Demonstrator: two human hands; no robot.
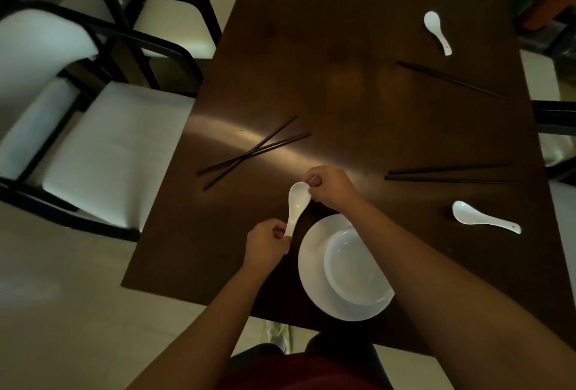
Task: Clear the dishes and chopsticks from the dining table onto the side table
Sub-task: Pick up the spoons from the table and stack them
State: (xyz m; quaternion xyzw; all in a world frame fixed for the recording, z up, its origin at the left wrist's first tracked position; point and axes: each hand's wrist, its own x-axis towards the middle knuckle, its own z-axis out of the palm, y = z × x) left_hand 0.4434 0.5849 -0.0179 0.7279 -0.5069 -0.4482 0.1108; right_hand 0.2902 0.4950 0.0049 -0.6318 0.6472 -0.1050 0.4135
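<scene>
You have one spoon (296, 207) between both hands, just above the table (343, 93) at the plate's eleven o'clock. Your left hand (266, 243) pinches the handle end, fingers curled round it; your right hand (330, 187) pinches the rim of the scoop at the far end. Both are closed on it, neither slack.

The step in hand, as I judge it, is gathering this spoon in with the stack: the bowl (355, 271) sits inside the plate (311, 265) right beside your left wrist, at the near edge. Let the left hand take the full weight before the right lets go (a glazed handle held by two fingertips can twist), then lay the spoon scoop-down into the bowl so it will not rock when you carry the lot. Lower it gently; porcelain against porcelain chips.

Still on the table: crossed chopsticks (254, 152) at ten o'clock from the plate, a pair (448, 176) at one o'clock, another pair (448, 79) farther off toward twelve, a second spoon (483, 218) at two o'clock and a third (436, 32) at the far end. Chairs (103, 146) stand at nine o'clock. The side table is not in view, so I cannot tell which way you will carry.
</scene>
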